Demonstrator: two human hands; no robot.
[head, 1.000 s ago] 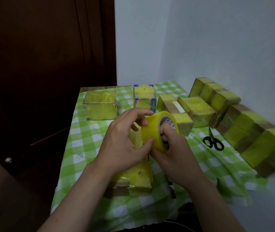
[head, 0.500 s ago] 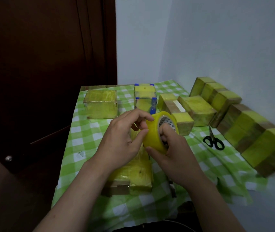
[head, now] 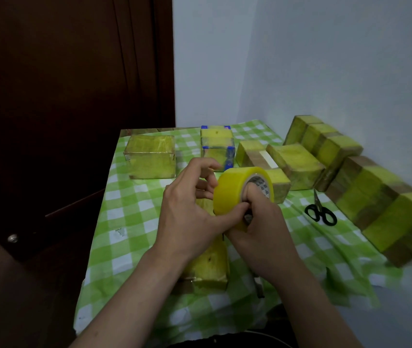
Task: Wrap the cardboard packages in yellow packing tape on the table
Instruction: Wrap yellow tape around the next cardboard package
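yellow tape roll (head: 232, 194) is clasped in both hands: the right hand (head: 257, 227) hooks its fingers through the core, the left hand (head: 187, 209) curls round the rim, thumb pressing. the partly taped package (head: 210, 267) lies on the bench (head: 129, 222) just beneath them. i'd feel for the loose end with a nail, then peel slowly.

Dark print on the core of the tape roll (head: 235, 192) — too blurred to read from here (lettering on the blue-edged box (head: 216, 146), likewise).
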